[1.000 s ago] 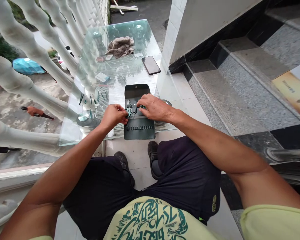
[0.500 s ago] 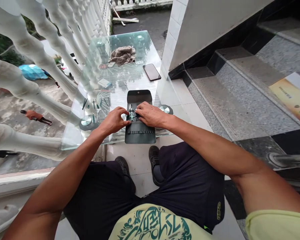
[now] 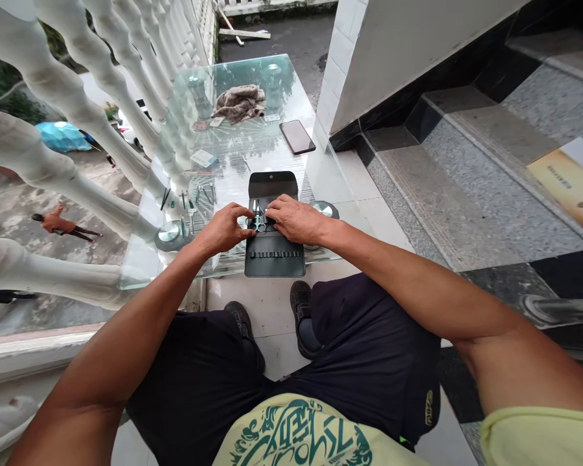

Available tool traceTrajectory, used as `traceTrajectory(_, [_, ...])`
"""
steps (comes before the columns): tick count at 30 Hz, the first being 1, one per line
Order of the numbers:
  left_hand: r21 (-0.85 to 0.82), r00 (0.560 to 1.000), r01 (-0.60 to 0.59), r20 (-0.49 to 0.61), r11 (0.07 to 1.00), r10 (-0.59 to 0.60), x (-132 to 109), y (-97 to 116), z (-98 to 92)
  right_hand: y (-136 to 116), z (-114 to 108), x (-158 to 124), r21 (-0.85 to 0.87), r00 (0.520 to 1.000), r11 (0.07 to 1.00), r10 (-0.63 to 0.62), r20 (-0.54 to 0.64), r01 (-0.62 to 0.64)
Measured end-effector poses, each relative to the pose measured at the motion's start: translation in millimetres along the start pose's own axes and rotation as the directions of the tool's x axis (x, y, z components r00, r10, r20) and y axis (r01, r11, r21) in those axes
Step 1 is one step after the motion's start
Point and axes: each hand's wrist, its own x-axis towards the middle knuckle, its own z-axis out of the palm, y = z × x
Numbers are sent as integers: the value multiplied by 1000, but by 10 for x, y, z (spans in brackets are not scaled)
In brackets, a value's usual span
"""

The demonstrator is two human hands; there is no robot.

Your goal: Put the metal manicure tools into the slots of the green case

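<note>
An open black tool case [image 3: 274, 264] lies at the near edge of the glass table [image 3: 214, 266], its flap folded away from me. Small scissors [image 3: 259, 224] sit in its middle part, finger rings toward me. My left hand [image 3: 229, 226] is at the case's left edge, thumb and forefinger curled around it beside the scissors. Bent over the right side of the case is my right hand [image 3: 298, 219], its fingertips close together next to the scissors. Whatever those right fingertips pinch is hidden.
Several small metal tools [image 3: 205, 194] lie left on the glass. Farther back are a phone [image 3: 297, 137], a small packet [image 3: 204, 159] and a crumpled cloth [image 3: 240, 104]. White balusters [image 3: 63, 165] border the left, stone steps [image 3: 447, 162] the right. A person [image 3: 61, 221] is below outside.
Both hands stay at the case with only slight finger shifts. My left fingers sit a little farther from the scissors. The person outside has raised an arm.
</note>
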Motion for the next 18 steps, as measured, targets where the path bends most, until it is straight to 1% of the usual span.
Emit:
traceTrajectory(5, [-37, 1000, 15, 2, 999, -15, 11, 16, 9, 14, 5, 14, -7, 1000, 1000, -14, -6, 14])
traceTrajectory(12, [-9, 1000, 31, -2, 999, -31, 56, 37, -6, 34, 23, 27, -16, 999, 999, -41, -20, 41])
traceTrajectory(15, [-11, 1000, 12, 12, 1000, -11, 37, 60, -30, 38, 32, 28, -25, 998, 998, -56, -30, 56])
traceTrajectory(18, [-12, 999, -37, 34, 999, 37, 11, 74, -48, 37, 40, 32, -33, 998, 998, -61, -18, 60])
